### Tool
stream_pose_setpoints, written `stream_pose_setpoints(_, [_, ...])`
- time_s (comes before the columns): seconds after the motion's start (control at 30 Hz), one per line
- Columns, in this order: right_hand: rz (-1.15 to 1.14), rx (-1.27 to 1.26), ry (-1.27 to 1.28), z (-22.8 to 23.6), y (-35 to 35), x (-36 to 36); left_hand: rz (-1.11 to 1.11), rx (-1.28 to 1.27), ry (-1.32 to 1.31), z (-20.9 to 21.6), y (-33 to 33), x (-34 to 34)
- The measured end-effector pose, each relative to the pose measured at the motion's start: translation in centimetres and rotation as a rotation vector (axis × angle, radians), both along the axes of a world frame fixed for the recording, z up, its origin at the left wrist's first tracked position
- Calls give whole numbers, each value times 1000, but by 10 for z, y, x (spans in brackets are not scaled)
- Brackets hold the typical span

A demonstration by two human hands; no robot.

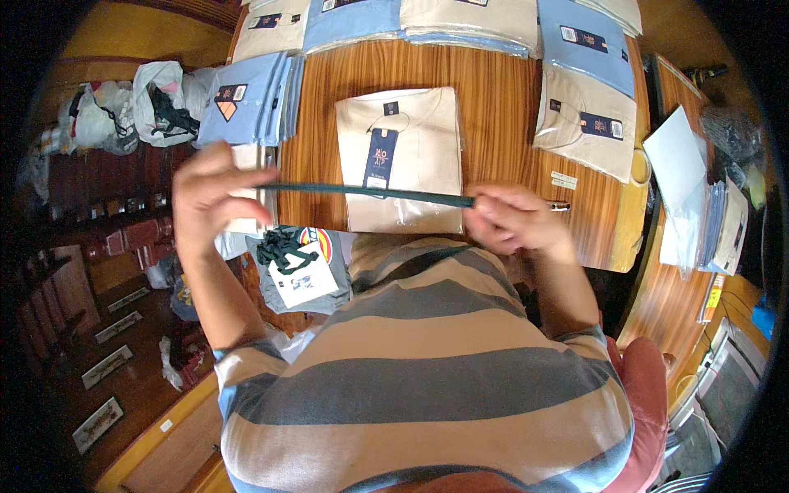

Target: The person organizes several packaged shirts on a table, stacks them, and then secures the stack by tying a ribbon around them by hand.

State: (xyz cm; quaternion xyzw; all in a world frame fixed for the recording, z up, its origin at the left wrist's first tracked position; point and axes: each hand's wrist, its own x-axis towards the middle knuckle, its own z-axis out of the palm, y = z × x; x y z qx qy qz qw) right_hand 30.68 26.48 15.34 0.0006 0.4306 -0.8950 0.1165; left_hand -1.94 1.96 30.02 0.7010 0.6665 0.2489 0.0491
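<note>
A narrow dark green band stretches nearly straight between my two hands, above the table. Its right end is pinched in the closed fingers of my right hand. At the other end, the band runs in at the fingertips of my left hand, which is somewhat blurred, thumb and fingers around it. Below the band lies a folded beige shirt in a clear plastic bag, with a navy hang tag on its front. Beside my left forearm, a bunch of similar dark green strips rests on a grey printed bag.
Bagged blue shirts are stacked at the table's left, with more beige ones at the right and along the far edge. A pen lies near my right hand. White plastic bags stand beyond the left side.
</note>
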Motion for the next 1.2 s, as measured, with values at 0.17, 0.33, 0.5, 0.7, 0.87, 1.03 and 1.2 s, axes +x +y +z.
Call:
stream_pose_setpoints(0.17, [-222,1087,-116,-38,46,2,453,-154,87,-92,-12,8])
stream_pose_setpoints(0.33, [-554,1218,-436,-99,20,-53,897,-499,-220,-196,13,-3])
stream_pose_setpoints(0.5, [-477,1066,-513,-97,-1,-72,1003,-398,-736,-288,26,21])
stream_pose_setpoints(0.7, [-616,948,-425,-105,-32,-78,813,-96,-1294,-322,28,26])
stream_pose_setpoints(0.87, [-948,1009,-65,-102,-55,-47,421,343,-1483,-266,10,67])
stream_pose_setpoints(1.03, [-883,1211,148,-112,-72,-18,345,303,-1259,-281,-40,80])
stream_pose_setpoints(1.2, [-935,893,24,-113,-97,6,253,143,-1530,-299,-50,74])
